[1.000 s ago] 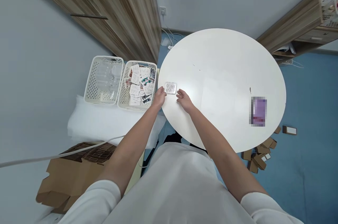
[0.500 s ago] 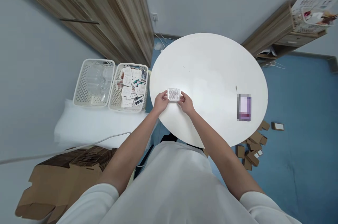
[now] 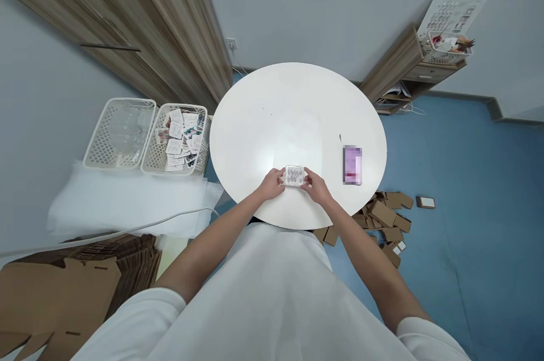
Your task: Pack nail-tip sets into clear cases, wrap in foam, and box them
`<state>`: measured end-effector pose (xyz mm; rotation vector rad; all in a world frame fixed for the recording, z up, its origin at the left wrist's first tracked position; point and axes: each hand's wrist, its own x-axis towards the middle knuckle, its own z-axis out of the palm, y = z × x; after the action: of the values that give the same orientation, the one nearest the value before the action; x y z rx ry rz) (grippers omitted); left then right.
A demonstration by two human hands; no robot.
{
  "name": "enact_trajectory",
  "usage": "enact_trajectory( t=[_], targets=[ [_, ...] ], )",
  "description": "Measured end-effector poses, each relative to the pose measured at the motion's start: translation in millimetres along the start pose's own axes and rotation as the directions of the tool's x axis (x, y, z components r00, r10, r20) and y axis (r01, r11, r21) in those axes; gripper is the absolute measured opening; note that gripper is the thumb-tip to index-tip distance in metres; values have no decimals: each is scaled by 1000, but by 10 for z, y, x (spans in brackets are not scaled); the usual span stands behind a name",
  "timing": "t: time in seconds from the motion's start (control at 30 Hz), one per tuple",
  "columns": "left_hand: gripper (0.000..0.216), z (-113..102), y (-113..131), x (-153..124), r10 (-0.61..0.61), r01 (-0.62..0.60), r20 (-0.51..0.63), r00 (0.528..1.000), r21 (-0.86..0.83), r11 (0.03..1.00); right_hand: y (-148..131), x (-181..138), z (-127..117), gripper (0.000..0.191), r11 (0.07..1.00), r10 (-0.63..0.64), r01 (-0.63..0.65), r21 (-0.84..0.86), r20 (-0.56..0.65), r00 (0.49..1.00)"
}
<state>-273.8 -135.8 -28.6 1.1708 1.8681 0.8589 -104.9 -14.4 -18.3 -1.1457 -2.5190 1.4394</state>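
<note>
A small clear plastic case [image 3: 294,175] with small items inside is held over the near part of the round white table [image 3: 297,111]. My left hand [image 3: 273,184] grips its left end with the fingers curled around it. My right hand [image 3: 314,185] grips the right end in the same way. Both forearms reach forward from my white-sleeved body.
A purple blurred flat object [image 3: 352,165] lies on the table's right side. Left of the table stand a white basket of printed cards [image 3: 178,140] and a white basket of clear plastic pieces [image 3: 121,134]. Flattened cardboard boxes [image 3: 385,216] litter the blue floor at the right.
Both hands picked the clear case up from near the table's left edge and drew it toward my body. My view turned left to right, so the table now sits centred.
</note>
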Motion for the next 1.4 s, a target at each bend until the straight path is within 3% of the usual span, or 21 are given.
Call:
enact_trajectory(
  t=[0.13,0.33,0.43,0.57,0.63,0.73,0.83,0.97,1.13,1.27,1.4],
  targets=[
    [52,228,53,-34,-16,15,11,1000,112,994,164,-82,34,65,998,48,-47,-50,25,999],
    [40,347,79,-58,-78,68,35,996,227,972,246,-34,82,61,986,57,-43,-161,82,995],
    [49,358,95,-98,-92,75,52,994,269,960,253,-16,78,62,980,47,-26,-199,98,994],
    [63,319,75,-266,-83,77,5,997,333,940,272,-143,75,63,969,-11,13,-246,10,1000],
    [59,286,48,-379,-49,37,19,999,396,917,307,-271,77,54,948,-72,60,-312,-27,997],
    [47,243,2,-513,-11,-49,115,993,506,861,396,-474,86,38,883,-174,177,-434,47,984],
    [43,228,-33,-562,30,-148,216,976,554,819,496,-615,96,39,822,-231,267,-504,134,964],
    [46,240,-67,-545,121,-291,327,937,541,789,584,-674,96,41,785,-281,322,-529,158,947],
    [25,261,-124,-522,171,-338,326,930,568,750,610,-649,118,13,772,-321,327,-545,110,941],
    [13,284,-140,-509,216,-369,314,925,598,712,607,-634,149,13,744,-328,319,-587,95,940],
    [19,331,-117,-509,215,-355,286,934,665,657,584,-661,138,18,729,-328,312,-609,89,941]
  ],
)
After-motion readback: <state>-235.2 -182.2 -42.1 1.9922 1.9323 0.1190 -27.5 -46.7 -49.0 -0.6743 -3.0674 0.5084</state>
